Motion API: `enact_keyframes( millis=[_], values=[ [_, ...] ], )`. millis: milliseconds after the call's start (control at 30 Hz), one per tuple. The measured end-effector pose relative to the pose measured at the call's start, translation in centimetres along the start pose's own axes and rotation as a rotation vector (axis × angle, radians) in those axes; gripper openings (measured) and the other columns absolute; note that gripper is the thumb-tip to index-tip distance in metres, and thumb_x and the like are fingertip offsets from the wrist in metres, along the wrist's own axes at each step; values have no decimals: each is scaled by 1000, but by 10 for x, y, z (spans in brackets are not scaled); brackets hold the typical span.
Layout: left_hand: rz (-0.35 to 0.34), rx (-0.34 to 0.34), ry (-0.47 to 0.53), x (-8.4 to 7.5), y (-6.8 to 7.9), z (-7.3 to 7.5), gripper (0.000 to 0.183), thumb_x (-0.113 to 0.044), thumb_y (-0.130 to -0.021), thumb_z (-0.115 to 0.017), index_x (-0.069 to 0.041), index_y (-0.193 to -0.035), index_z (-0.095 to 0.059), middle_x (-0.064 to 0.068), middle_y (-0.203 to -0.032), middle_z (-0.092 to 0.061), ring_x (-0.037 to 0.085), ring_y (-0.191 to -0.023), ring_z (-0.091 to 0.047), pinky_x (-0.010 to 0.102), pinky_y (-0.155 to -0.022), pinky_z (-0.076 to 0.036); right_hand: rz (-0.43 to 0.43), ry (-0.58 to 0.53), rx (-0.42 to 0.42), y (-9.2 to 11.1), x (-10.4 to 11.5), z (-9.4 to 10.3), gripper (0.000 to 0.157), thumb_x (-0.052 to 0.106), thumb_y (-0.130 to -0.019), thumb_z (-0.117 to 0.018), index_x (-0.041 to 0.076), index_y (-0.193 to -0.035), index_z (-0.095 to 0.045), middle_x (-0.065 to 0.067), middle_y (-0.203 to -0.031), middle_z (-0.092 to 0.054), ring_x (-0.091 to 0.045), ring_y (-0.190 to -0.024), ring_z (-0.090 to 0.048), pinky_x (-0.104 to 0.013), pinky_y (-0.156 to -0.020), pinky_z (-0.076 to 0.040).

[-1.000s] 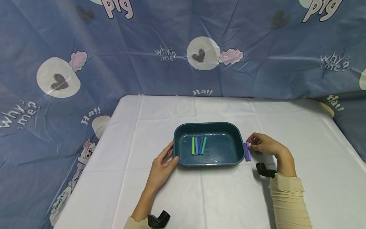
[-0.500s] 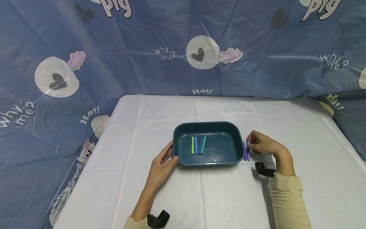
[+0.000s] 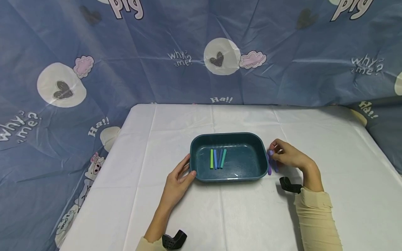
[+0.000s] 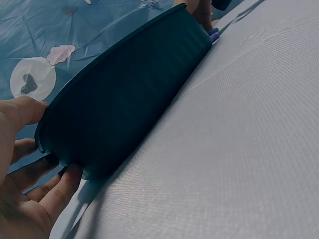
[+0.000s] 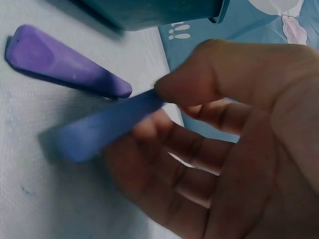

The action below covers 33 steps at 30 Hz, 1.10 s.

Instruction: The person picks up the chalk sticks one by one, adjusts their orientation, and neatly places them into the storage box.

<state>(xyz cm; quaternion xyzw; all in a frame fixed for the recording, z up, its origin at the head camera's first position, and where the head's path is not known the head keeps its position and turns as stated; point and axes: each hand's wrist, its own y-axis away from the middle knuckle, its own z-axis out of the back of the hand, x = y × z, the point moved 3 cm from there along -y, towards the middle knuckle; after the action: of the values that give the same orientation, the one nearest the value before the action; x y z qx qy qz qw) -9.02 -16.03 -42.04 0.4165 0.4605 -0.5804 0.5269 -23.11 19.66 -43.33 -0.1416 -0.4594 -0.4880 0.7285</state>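
Note:
A dark teal tray (image 3: 245,167) sits on the white-covered table. Its left end is held by my left hand (image 3: 177,186), thumb at the rim and fingers against the outer wall, as the left wrist view shows. Beyond the tray's right end, my right hand (image 3: 290,155) pinches a blue-violet chalk stick (image 5: 107,127) between thumb and fingers, tilted with one end raised. A purple chalk stick (image 5: 65,59) lies on the cloth beside it, close along the tray's right wall. Inside the tray, several chalk sticks stand side by side: a lime green one (image 3: 211,159), blue ones (image 3: 215,159) and a teal one (image 3: 223,159).
White cloth (image 3: 245,216) covers the table. A blue printed curtain (image 3: 176,80) hangs behind it and along the left side. Black wrist-worn devices (image 3: 290,185) stick out near both sleeves.
My right hand has lifted the blue-violet chalk stick's far end, tilting it away from the purple one. The left hand and tray stay in place.

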Motion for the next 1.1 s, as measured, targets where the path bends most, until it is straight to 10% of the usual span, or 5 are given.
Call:
enact_keyframes(
  millis=[600, 1100],
  values=[
    [-10, 1, 8, -1, -1, 0, 57, -16, -86, -58, -8, -137, -33, 13, -141, -34, 31, -124, -40, 31, -91, -47, 77, -151, -400, 3, 21, 18, 24, 6, -86, -49, 3, -110, -42, -9, -98, -46, -11, -72, -55, -31, -57, -56],
    [-9, 0, 16, 3, -2, 1, 58, -17, -86, -58, -10, -137, -33, 10, -141, -34, 28, -124, -41, 27, -91, -47, 162, -212, -405, 7, 66, 5, 25, -1, -84, -48, -2, -109, -42, -11, -96, -46, -19, -73, -54, -40, -59, -56]
  ],
)
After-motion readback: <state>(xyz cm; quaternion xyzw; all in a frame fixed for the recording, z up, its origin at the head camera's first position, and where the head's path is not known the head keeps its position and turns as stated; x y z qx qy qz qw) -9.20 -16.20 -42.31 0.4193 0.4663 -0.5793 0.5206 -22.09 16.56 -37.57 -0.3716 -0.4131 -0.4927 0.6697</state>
